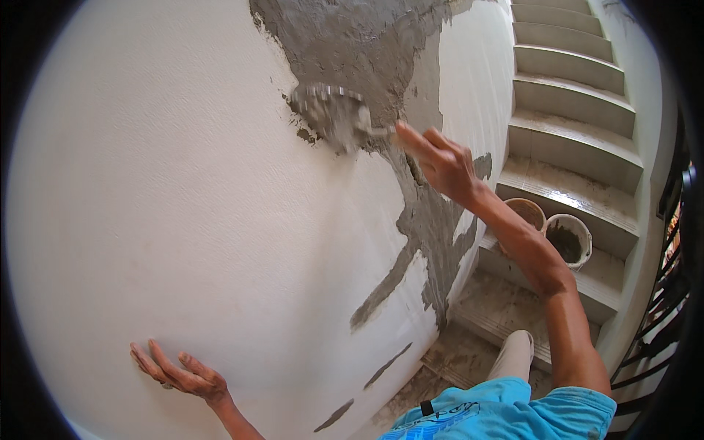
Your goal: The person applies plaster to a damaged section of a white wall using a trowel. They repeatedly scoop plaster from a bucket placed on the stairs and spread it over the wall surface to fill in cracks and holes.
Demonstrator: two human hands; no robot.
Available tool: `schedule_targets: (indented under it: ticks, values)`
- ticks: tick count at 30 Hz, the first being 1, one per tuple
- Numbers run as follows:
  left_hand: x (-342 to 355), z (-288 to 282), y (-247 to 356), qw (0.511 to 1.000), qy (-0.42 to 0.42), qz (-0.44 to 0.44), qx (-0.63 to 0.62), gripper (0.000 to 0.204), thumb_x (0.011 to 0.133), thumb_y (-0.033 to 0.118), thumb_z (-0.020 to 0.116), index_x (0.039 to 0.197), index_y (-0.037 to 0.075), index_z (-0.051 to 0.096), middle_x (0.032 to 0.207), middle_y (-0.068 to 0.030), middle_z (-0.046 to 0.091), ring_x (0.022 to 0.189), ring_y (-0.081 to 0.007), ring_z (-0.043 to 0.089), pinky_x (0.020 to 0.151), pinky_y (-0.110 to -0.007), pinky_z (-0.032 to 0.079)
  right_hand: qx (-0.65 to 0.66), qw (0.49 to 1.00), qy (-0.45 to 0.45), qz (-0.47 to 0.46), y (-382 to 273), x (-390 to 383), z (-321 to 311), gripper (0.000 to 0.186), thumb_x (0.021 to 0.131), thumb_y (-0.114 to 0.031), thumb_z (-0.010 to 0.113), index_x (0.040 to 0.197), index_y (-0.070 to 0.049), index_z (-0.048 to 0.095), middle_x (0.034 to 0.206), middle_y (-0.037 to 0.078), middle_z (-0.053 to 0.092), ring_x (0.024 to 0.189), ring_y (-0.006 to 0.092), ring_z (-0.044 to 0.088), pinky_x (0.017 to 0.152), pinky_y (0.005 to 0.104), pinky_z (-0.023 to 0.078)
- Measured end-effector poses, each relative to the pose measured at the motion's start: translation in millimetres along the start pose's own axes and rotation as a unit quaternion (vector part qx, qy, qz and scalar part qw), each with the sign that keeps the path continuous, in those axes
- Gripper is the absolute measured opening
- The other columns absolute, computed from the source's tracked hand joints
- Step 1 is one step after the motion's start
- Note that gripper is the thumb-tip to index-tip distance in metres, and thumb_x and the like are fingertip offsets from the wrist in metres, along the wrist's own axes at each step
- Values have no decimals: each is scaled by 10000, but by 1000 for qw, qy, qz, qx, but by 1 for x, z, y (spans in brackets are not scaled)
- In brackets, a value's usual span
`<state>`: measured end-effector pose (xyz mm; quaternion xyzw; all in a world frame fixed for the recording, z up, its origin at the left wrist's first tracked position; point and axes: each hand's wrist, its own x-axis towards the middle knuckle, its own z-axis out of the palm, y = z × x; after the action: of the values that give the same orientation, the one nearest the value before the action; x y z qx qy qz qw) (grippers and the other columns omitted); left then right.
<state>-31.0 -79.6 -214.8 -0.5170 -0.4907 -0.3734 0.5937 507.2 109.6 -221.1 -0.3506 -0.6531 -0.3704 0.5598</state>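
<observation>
My right hand (444, 161) is closed round the handle of a trowel (334, 114), whose blade is smeared by motion. The blade is at the left edge of a wide patch of wet grey plaster (352, 44) on the white wall (183, 205). Lower left, my left hand (176, 374) is at the white wall with its fingers spread and nothing visible in it. From the main patch the grey plaster runs down to the right in a ragged band, with a few separate streaks near the bottom.
Stairs (576, 95) climb along the right side. On one step stand a white bucket (587, 242) with grey mix inside and a brownish bucket (524, 209) beside it, partly behind my right forearm. Dark railing bars (660, 315) line the far right edge.
</observation>
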Motion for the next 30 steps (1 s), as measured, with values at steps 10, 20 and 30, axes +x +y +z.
schedule_targets:
  ticks: [10, 20, 30]
  values:
    - [3, -1, 4, 1000, 6, -13, -7, 530, 1123, 368, 332, 1474, 2, 484, 1629, -196, 349, 1542, -371, 277, 1266, -557, 235, 46, 996, -13, 79, -18, -50, -35, 716, 818, 15, 702, 1471, -260, 599, 828, 16, 628, 667, 180, 644, 530, 363, 548]
    - [0, 3, -1, 1000, 9, -1, 4, 539, 1125, 386, 327, 1487, 19, 483, 1632, -185, 348, 1542, -361, 278, 1261, -546, 242, -4, 1000, 1, 23, -2, -30, 1, 723, 829, 33, 714, 1458, -307, 606, 717, 11, 495, 593, 182, 584, 493, 357, 519]
    - [3, 1, 2, 1000, 10, -10, -25, 546, 1124, 388, 344, 1475, -3, 493, 1625, -195, 356, 1534, -366, 292, 1254, -541, 250, 36, 997, 25, 56, -16, -12, -18, 705, 836, 29, 720, 1452, -297, 614, 797, 6, 609, 636, 172, 624, 524, 345, 542]
